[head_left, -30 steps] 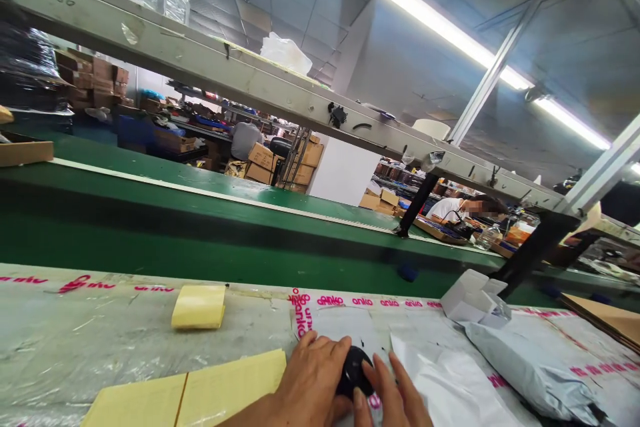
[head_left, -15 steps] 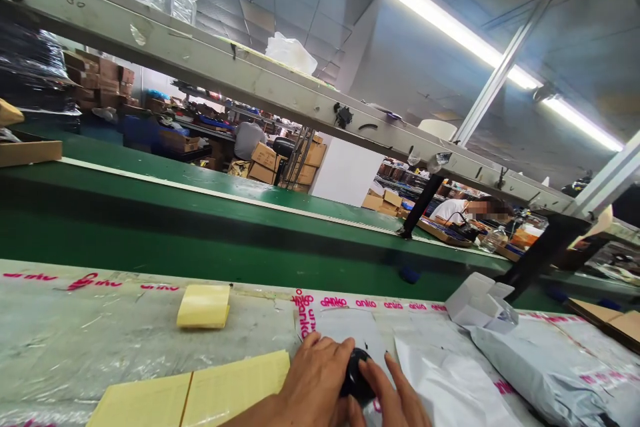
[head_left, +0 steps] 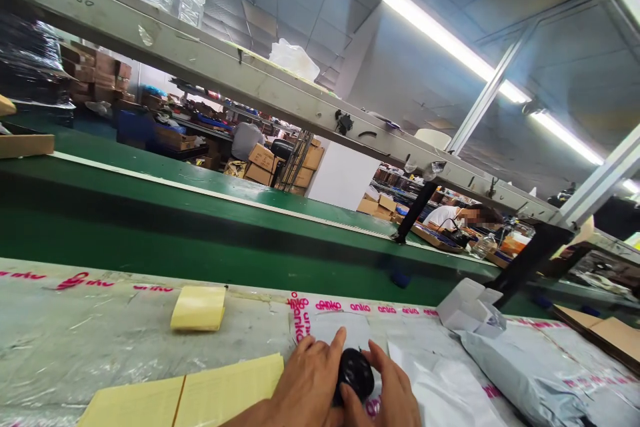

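A glossy black round object, its exact kind unclear, is held low over the bench at the bottom middle. My left hand grips its left side, with the forefinger pointing up along it and the thumb hidden. From the right, my right hand curls round it, thumb on the front and forefinger at the upper right edge. Just left of my hands lie yellow printed sheets. A white plastic sheet or bag is right of my right hand.
Behind the taped bench runs a green conveyor, under a metal beam. A yellow pad lies at the left. An opened white box and grey bag are at right. A person bends beyond the conveyor.
The fingers have shifted on the black object: the left forefinger has straightened, and the right forefinger has moved off its top to its right edge, so more of it shows. The view has tilted slightly.
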Motion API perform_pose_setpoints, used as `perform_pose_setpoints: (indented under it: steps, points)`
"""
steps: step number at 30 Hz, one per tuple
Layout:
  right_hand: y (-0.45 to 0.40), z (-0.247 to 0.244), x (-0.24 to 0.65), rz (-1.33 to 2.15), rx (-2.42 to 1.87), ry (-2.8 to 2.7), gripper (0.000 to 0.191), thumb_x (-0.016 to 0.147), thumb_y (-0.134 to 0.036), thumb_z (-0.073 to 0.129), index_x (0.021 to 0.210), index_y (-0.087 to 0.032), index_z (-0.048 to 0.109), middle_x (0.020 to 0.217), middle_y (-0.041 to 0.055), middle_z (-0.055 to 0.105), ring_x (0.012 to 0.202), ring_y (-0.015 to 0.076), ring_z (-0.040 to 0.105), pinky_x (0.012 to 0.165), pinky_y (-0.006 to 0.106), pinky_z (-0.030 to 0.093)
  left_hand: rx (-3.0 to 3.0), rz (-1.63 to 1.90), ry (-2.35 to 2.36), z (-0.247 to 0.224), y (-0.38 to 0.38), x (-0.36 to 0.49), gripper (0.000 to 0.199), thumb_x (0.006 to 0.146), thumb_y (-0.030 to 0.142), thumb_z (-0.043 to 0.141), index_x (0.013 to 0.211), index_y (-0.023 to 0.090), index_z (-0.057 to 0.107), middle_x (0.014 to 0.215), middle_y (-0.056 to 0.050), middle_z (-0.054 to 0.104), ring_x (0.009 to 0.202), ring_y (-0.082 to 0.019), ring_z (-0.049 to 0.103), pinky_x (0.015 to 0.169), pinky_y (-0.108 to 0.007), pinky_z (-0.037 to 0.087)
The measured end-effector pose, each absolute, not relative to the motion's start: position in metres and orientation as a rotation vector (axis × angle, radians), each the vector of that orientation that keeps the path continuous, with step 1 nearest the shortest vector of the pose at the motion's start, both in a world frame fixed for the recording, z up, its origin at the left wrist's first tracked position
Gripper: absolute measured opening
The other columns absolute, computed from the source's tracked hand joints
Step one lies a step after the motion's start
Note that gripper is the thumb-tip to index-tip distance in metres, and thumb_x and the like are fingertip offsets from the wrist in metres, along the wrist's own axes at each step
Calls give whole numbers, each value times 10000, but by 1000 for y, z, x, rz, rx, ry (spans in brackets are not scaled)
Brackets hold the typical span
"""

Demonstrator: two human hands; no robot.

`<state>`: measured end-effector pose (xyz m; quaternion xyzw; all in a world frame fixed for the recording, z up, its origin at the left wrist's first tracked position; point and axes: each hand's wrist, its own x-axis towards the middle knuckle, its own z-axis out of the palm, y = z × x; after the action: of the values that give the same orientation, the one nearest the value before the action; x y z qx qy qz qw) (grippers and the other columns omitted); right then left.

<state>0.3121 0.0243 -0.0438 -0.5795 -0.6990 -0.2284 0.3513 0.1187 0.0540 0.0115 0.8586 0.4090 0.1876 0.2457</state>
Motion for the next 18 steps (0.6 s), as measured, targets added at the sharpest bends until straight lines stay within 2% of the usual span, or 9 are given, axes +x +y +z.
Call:
perform_pose_setpoints:
  steps: [3, 5, 7, 10, 14, 16, 18]
  points:
    - [33, -21, 325, -674, -1506, -1846, 603, 969, -621, 562, 1348, -157, 495, 1126, 126, 730, 1006, 299, 709, 823, 408, 575, 2359, 498, 1126, 7, 54, 120, 1136, 674, 165, 854, 1589, 49, 191, 1349, -205, 592, 1266, -337, 533, 1206, -466, 298]
    - [41, -9, 329, -683, -1572, -1750, 622, 973, -670, 522, 1314, -150, 528, 1160, 142, 712, 1045, 316, 689, 856, 430, 555, 2372, 506, 1105, 7, 54, 119, 1130, 712, 207, 901, 1590, 68, 204, 1356, -201, 589, 1269, -333, 533, 1208, -472, 296]
    - [50, -4, 329, -664, -1633, -1644, 683, 983, -732, 408, 1279, -134, 557, 1167, 165, 698, 1073, 346, 664, 896, 486, 527, 2395, 530, 1066, 8, 55, 116, 977, 753, 254, 918, 1538, 101, 358, 1314, -177, 619, 1251, -328, 546, 1200, -486, 310]
    - [60, -6, 327, -667, -1655, -1625, 752, 989, -757, 311, 1240, -104, 587, 1128, 191, 701, 1058, 378, 657, 886, 526, 517, 2463, 554, 986, 6, 57, 114, 620, 797, 319, 923, 1305, 156, 606, 1237, -118, 661, 1203, -330, 574, 1174, -523, 345]
    - [50, -16, 319, -699, -1544, -1599, 753, 1001, -702, 395, 1355, -47, 513, 1298, 252, 630, 1196, 403, 601, 951, 531, 511, 2541, 523, 940, 5, 60, 115, 385, 843, 343, 900, 1100, 147, 691, 1231, -95, 671, 1178, -332, 595, 1147, -536, 382]
    - [36, -23, 310, -520, -1519, -1531, 638, 1011, -653, 439, 1339, -117, 547, 1336, 197, 629, 1148, 341, 642, 866, 438, 555, 2552, 489, 959, 8, 60, 116, 339, 831, 328, 908, 1030, 140, 709, 1198, -94, 681, 1159, -330, 607, 1139, -526, 397]
    - [21, -33, 299, -222, -1575, -1437, 572, 1005, -680, 425, 1194, -187, 643, 1182, 122, 712, 886, 255, 712, 643, 335, 550, 2553, 451, 975, 13, 60, 116, 314, 822, 318, 909, 994, 140, 716, 1179, -94, 687, 1144, -327, 616, 1137, -524, 406]
